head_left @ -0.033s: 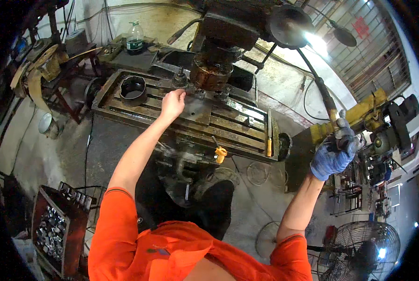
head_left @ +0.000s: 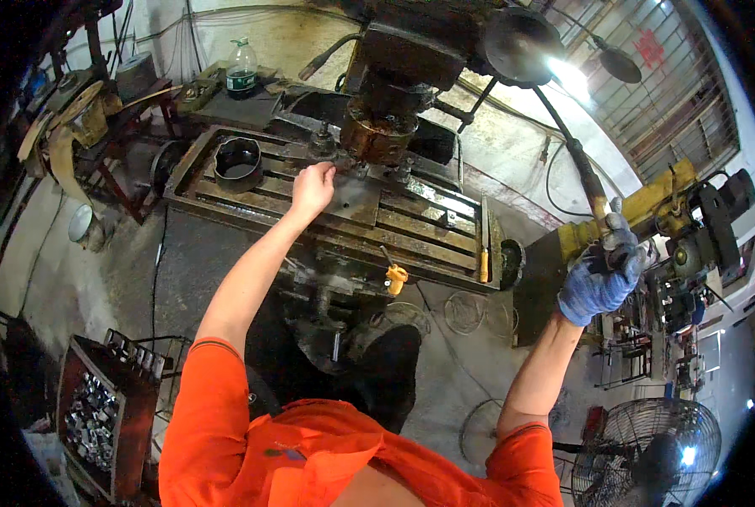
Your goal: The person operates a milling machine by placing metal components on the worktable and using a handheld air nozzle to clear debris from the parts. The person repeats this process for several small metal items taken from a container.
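My bare left hand [head_left: 313, 189] reaches over the slotted table [head_left: 441, 249] of a milling machine. Its fingers are closed in a pinch beside the small metal fixture parts below the round, rust-brown spindle head [head_left: 379, 135]. What they hold, if anything, is hidden. Out to the right, my right hand [head_left: 601, 279] wears a blue-grey knit glove and is wrapped round the end of a long dark lever [head_left: 582, 165] that slants down from the machine head. A dark round pot [head_left: 238, 165] stands on the table's left part.
A yellow-handled tool [head_left: 484, 264] lies along the table's right edge. A yellow clamp-like piece [head_left: 395, 279] sticks out at the front. A work lamp [head_left: 525, 46] shines above. Lower left is a bin of small metal parts [head_left: 97, 422]; lower right, a caged fan [head_left: 648, 452].
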The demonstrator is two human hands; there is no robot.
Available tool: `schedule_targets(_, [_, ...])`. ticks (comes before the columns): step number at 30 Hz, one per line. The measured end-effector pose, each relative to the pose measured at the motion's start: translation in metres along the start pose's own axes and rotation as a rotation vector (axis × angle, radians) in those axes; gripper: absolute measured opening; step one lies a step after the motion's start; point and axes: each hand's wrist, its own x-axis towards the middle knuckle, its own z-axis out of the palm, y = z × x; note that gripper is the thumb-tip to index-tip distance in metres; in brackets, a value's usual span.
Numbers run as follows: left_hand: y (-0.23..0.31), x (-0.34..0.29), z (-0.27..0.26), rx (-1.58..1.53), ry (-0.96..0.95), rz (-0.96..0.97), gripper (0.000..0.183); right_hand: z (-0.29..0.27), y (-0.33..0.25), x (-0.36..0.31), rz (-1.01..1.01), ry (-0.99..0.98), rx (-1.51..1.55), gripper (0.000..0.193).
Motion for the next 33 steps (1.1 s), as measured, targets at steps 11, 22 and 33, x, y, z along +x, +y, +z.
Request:
schedule_targets(11, [0.009, -0.009, 0.007, 0.007, -0.061, -0.017, 0.021, -0.006, 0.003, -0.013, 0.063, 0.065, -0.098, 0.035])
schedule_targets(22, [0.001, -0.021, -0.049, -0.090, -0.219, -0.051, 0.023, -0.004, 0.008, -0.030, 0.047, -0.001, -0.101, 0.035])
schedule_targets(33, [-0.063, 0.002, -0.164, 0.633, 0.098, 0.147, 0.020, -0.012, 0.017, -0.050, 0.166, 0.091, 0.039, 0.037])
